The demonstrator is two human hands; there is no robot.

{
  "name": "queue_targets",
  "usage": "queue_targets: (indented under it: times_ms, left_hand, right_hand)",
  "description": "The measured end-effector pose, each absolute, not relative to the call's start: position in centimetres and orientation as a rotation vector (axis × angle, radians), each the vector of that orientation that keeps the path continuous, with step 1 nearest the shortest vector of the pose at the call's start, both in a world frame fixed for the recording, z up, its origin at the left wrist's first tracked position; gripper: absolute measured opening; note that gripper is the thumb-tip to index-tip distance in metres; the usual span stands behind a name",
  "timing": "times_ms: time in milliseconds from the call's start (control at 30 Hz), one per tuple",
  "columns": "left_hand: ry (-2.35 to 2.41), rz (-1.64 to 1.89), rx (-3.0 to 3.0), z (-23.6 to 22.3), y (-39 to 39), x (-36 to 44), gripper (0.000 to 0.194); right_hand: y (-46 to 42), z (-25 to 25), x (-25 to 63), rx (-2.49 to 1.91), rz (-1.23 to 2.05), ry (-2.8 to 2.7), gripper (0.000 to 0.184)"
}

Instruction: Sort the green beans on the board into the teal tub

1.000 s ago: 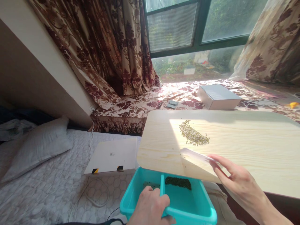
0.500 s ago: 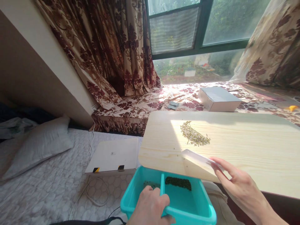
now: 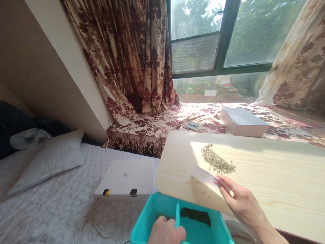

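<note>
My right hand (image 3: 240,198) pinches a thin white plastic card (image 3: 204,175) whose edge rests on the pale wooden tabletop (image 3: 266,173), just below a small heap of green beans (image 3: 217,162). A few stray beans lie near the card. My left hand (image 3: 166,232) grips the middle divider of a teal two-compartment tray (image 3: 144,222) held below the table's near-left edge. The tray's right compartment holds a band of dark green beans (image 3: 195,216); a few lie in the left one.
A white flat box (image 3: 125,176) with black-and-yellow tags lies on the quilted bed, with a white cable (image 3: 101,210) looping by it. A pillow (image 3: 48,159) is at the left. A grey box (image 3: 243,121) sits on the patterned window seat under the curtains.
The view has tilted upward, so everything sits lower in the frame. My right hand and the card have shifted a little left toward the bean heap. The left hand still holds the tray.
</note>
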State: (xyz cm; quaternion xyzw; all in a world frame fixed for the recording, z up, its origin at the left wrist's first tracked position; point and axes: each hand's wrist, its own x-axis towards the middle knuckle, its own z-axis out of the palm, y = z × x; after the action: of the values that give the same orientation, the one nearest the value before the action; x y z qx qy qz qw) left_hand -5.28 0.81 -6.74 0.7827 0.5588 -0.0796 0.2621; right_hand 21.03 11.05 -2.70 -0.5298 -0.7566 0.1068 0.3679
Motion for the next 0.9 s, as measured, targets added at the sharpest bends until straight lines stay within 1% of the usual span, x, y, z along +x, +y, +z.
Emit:
queue_targets:
  times_ms: [100,267,400,600,900]
  left_hand:
    - [1.516,-0.189,2.079,-6.1,0.6,-5.5,0.019]
    - [1.545,-0.248,1.954,-3.8,0.6,-5.2,0.03]
    - [1.578,-0.276,1.949,-2.6,0.8,-4.7,0.027]
    - [1.558,-0.286,1.969,-2.8,0.9,-4.7,0.028]
    - [1.583,-0.191,2.007,-2.5,0.5,-4.8,0.029]
  right_hand:
    - [10.8,-2.6,21.3,-1.353,0.346,-1.965,0.026]
    - [10.9,-2.4,21.2,-1.392,0.29,-1.911,0.026]
    - [10.8,-2.1,20.8,-1.37,0.295,-1.919,0.026]
    - [10.6,-2.2,21.0,-1.391,0.225,-1.893,0.025]
    - [10.6,-2.1,20.7,-1.364,0.336,-1.937,0.027]
